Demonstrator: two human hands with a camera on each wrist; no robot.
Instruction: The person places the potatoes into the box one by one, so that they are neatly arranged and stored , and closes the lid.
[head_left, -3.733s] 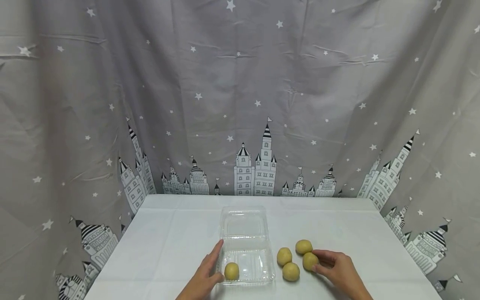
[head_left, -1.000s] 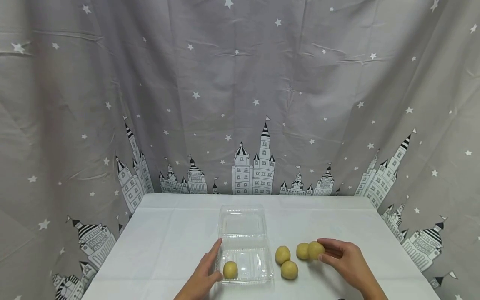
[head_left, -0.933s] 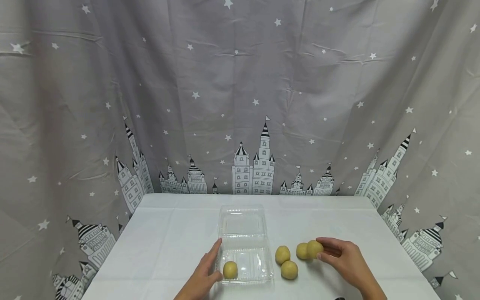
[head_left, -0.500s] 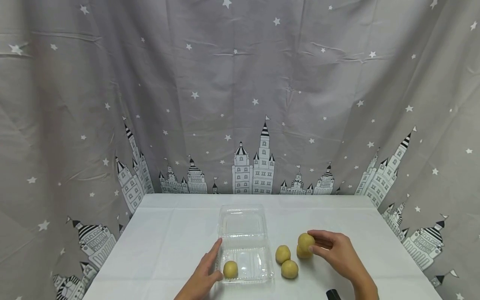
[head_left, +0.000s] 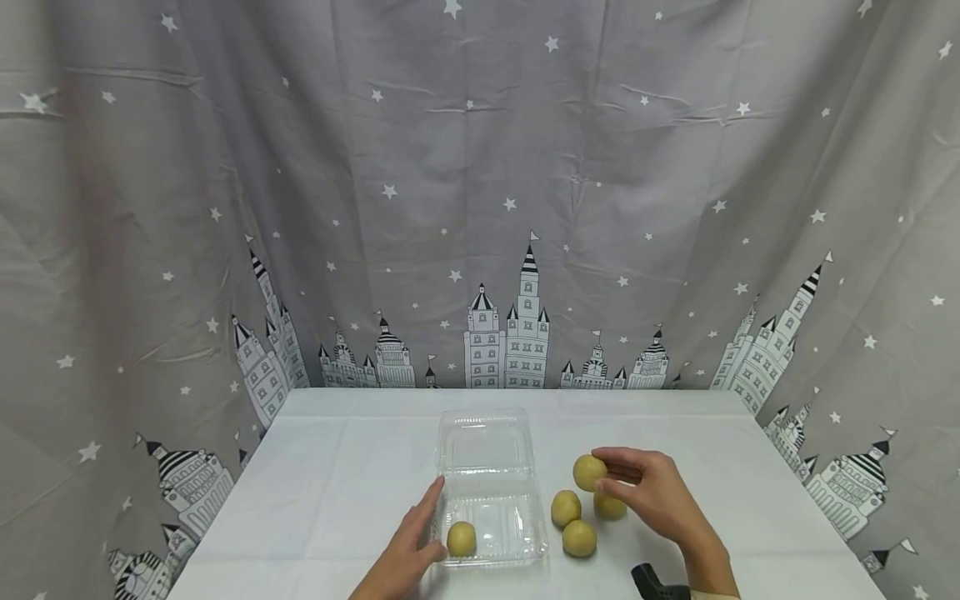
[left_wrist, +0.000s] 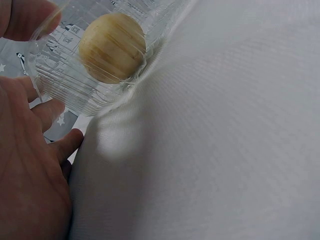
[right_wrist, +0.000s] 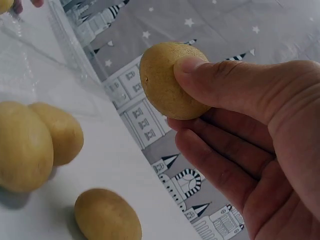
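Observation:
My right hand [head_left: 654, 492] holds a round yellow potato [head_left: 588, 472] between thumb and fingers, raised above the table. In the right wrist view the thumb presses the side of this potato [right_wrist: 162, 85]. Several potatoes lie beneath and beside it: one at the left [head_left: 566, 509], one in front [head_left: 580, 539], and one partly covered by the right hand [head_left: 609, 507]. A clear plastic clamshell box [head_left: 517, 554] stands with its lid folded back. Inside its front left corner sits another potato [head_left: 461, 540]. My left hand [head_left: 405, 546] touches the box's left side, fingers nearly straight, thumb at the front corner.
A white cloth covers the table [head_left: 322, 483]. The clear lid [head_left: 483, 442] lies towards the back. Behind the table hangs a grey curtain [head_left: 420, 233] with stars and castles. A black device [head_left: 651, 581] is at my right wrist.
The right hand has picked up a potato from the group, raised it and carried it leftward over the others. The left hand has stayed at the box.

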